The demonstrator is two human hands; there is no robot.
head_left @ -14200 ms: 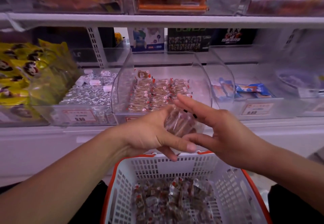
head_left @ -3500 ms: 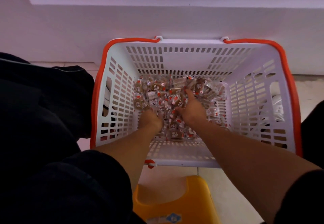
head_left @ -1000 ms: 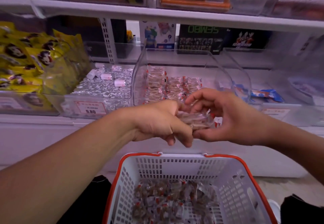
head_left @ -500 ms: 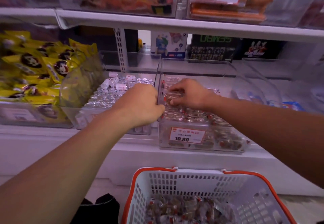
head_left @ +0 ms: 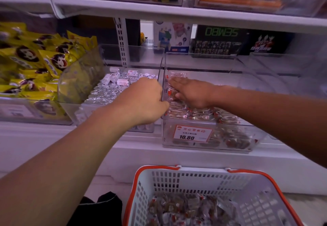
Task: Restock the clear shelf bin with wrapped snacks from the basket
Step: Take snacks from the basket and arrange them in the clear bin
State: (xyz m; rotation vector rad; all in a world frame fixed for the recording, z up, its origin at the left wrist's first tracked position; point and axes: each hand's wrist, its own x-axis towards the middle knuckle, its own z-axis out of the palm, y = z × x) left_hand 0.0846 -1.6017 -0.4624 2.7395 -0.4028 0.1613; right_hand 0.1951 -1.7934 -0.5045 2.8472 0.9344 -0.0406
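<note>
Head view: right hand (head_left: pixel 192 93) flatter on snacks (head_left: pixel 198 113).

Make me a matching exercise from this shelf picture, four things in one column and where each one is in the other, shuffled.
Things:
1. yellow snack bags
2. white basket
3. 10.80 price tag
4. right hand

Places:
A. on the front of the clear bin
B. inside the clear bin, on the wrapped snacks
C. far left of the shelf
D. below the shelf, at the bottom of the view

Pairs: 1-C, 2-D, 3-A, 4-B
</note>
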